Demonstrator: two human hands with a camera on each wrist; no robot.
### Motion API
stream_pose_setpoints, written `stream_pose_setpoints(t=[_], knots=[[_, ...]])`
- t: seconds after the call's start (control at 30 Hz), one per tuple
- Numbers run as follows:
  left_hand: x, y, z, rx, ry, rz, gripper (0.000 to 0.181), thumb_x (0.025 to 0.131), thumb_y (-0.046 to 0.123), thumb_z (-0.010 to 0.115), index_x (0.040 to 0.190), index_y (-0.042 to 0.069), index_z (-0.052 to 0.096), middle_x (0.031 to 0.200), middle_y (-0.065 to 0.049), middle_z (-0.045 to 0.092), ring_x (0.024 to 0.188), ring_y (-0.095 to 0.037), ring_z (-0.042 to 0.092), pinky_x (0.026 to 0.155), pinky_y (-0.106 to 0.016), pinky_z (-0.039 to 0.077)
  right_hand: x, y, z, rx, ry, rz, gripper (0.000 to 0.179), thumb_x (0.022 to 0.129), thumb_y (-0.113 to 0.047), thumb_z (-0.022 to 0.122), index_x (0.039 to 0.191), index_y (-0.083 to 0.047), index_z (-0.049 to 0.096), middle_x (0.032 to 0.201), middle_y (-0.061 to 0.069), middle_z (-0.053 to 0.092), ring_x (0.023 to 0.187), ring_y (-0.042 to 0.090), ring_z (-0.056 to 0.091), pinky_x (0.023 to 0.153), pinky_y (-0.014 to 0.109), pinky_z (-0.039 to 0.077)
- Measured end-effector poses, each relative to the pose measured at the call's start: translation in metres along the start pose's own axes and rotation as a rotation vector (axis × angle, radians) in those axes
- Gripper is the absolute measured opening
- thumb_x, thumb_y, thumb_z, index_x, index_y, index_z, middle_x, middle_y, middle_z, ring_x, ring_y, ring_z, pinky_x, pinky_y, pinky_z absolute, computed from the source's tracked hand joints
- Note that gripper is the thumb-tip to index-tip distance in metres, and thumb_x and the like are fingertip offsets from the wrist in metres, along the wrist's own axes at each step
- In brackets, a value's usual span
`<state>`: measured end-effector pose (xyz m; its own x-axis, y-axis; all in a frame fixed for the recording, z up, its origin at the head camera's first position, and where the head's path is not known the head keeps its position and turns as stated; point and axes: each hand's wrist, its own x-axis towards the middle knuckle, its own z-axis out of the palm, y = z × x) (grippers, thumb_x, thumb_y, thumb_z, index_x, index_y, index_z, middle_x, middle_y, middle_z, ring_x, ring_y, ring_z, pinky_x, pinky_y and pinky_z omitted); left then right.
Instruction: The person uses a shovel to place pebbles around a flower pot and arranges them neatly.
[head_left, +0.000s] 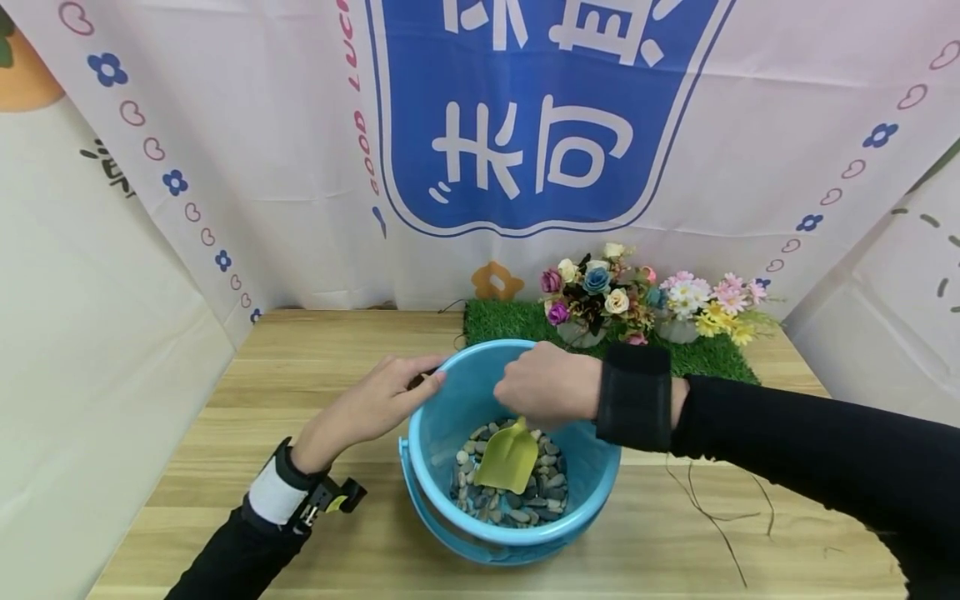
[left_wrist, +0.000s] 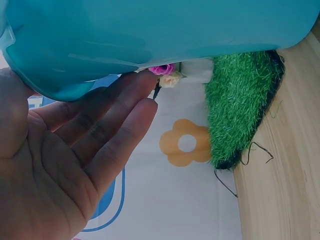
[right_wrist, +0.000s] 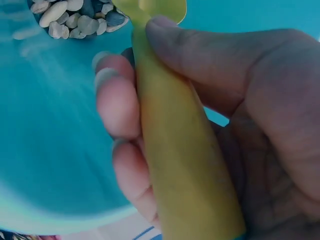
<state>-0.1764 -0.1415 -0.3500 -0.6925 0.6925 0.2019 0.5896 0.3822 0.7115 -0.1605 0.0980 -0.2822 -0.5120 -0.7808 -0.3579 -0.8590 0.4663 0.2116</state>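
Observation:
A light-blue bucket (head_left: 480, 533) stands on the wooden table, with several grey and beige pebbles (head_left: 551, 482) at its bottom. My right hand (head_left: 551, 385) reaches inside the bucket, gripping a yellow toy shovel (head_left: 508, 457) by its handle. In the right wrist view the thumb lies along the neck and the fingers wrap round the thick handle (right_wrist: 180, 145). The shovel's blade points down over the pebbles. My left hand (head_left: 375, 402) holds the bucket's left rim; its thumb goes over the edge, and in the left wrist view the long fingers (left_wrist: 117, 145) lie along the outer wall.
Behind the bucket lies a green artificial grass mat (head_left: 502, 315) with two bunches of artificial flowers (head_left: 600, 287) in pots. The bucket's blue handle (head_left: 442, 521) hangs down in front. Thin dark threads (head_left: 705, 512) lie on the wooden table (head_left: 300, 350). A printed cloth (head_left: 315, 208) hangs behind.

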Motion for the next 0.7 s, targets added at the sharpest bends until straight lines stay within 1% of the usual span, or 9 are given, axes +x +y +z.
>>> stream_pose_setpoints(t=[0.07, 0.2, 0.3, 0.4, 0.5, 0.57, 0.7], knots=[[0.000, 0.000, 0.000, 0.002, 0.000, 0.002, 0.039, 0.101, 0.030, 0.038, 0.134, 0.013, 0.047, 0.100, 0.002, 0.066, 0.079, -0.004, 0.063, 0.069, -0.026, 0.054, 0.004, -0.001, 0.000, -0.017, -0.020, 0.002, 0.016, 0.084, -0.020, 0.067, 0.074, -0.019, 0.055, 0.064, -0.005, 0.048, 0.054, 0.011, 0.041, 0.047, 0.023, 0.037], [0.000, -0.001, 0.000, 0.006, 0.003, -0.001, 0.039, 0.101, 0.031, 0.038, 0.134, 0.014, 0.047, 0.100, 0.003, 0.066, 0.079, -0.003, 0.062, 0.069, -0.026, 0.054, 0.009, -0.004, 0.001, -0.040, -0.049, 0.011, 0.012, 0.086, -0.022, 0.065, 0.077, -0.019, 0.057, 0.068, -0.005, 0.050, 0.056, 0.011, 0.045, 0.050, 0.024, 0.040], [-0.001, 0.000, -0.001, 0.005, 0.005, -0.005, 0.039, 0.101, 0.031, 0.038, 0.134, 0.014, 0.048, 0.101, 0.004, 0.066, 0.079, -0.003, 0.062, 0.069, -0.026, 0.054, 0.011, -0.007, 0.001, -0.056, -0.050, 0.002, 0.011, 0.087, -0.022, 0.064, 0.078, -0.020, 0.057, 0.068, -0.006, 0.050, 0.056, 0.011, 0.046, 0.050, 0.024, 0.040], [-0.001, 0.001, -0.001, 0.004, 0.006, -0.012, 0.039, 0.101, 0.032, 0.038, 0.134, 0.014, 0.048, 0.102, 0.004, 0.065, 0.080, -0.003, 0.062, 0.069, -0.026, 0.054, 0.014, -0.008, 0.001, -0.077, -0.032, -0.020, 0.012, 0.088, -0.020, 0.063, 0.078, -0.020, 0.057, 0.067, -0.006, 0.050, 0.055, 0.010, 0.045, 0.049, 0.023, 0.041], [-0.002, 0.002, -0.001, 0.002, 0.006, -0.017, 0.038, 0.101, 0.032, 0.038, 0.134, 0.014, 0.048, 0.102, 0.004, 0.065, 0.080, -0.003, 0.062, 0.069, -0.026, 0.054, 0.018, -0.009, 0.001, -0.082, -0.043, -0.042, 0.013, 0.087, -0.018, 0.063, 0.076, -0.020, 0.057, 0.065, -0.006, 0.049, 0.054, 0.010, 0.044, 0.048, 0.023, 0.039], [-0.002, 0.002, -0.001, -0.002, 0.007, -0.019, 0.038, 0.100, 0.032, 0.039, 0.133, 0.014, 0.049, 0.102, 0.004, 0.065, 0.080, -0.003, 0.062, 0.069, -0.026, 0.054, 0.021, -0.010, 0.002, -0.072, -0.071, -0.053, 0.013, 0.087, -0.019, 0.064, 0.076, -0.020, 0.057, 0.065, -0.006, 0.049, 0.054, 0.010, 0.043, 0.048, 0.024, 0.038], [-0.001, 0.004, 0.001, 0.002, 0.013, -0.024, 0.039, 0.100, 0.033, 0.039, 0.133, 0.015, 0.049, 0.102, 0.004, 0.065, 0.080, -0.003, 0.062, 0.068, -0.026, 0.054, 0.025, -0.011, 0.006, -0.031, -0.159, -0.057, 0.011, 0.086, -0.022, 0.066, 0.080, -0.020, 0.057, 0.066, -0.007, 0.049, 0.057, 0.010, 0.045, 0.051, 0.024, 0.039]])
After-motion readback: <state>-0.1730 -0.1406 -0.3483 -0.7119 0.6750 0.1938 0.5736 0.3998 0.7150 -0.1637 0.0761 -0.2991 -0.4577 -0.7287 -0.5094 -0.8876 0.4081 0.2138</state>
